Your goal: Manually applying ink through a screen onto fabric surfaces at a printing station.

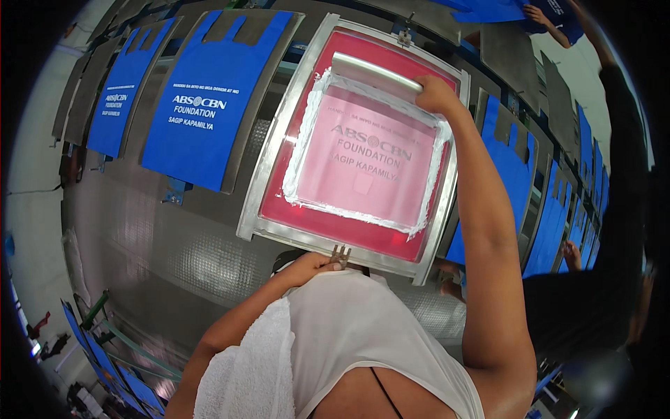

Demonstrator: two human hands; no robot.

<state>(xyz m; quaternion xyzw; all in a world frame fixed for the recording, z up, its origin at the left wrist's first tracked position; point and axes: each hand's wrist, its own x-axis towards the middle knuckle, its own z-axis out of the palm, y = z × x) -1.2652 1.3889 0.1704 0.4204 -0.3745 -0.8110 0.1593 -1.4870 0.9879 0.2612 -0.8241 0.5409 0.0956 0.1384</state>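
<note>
A screen-printing frame with red mesh and smeared white ink around a pink printed panel lies across the middle of my view. My right hand grips the right end of a silver squeegee at the panel's far side. At the frame's near edge is a small metal bracket, where my left hand is closed, holding it or the edge beside it. A white towel lies over my left arm and side.
Grey boards holding printed blue bags line both sides of the frame. A co-worker's hand is at the upper right, and another person's hand is at the right beside a dark-clothed body. More bags hang at lower left.
</note>
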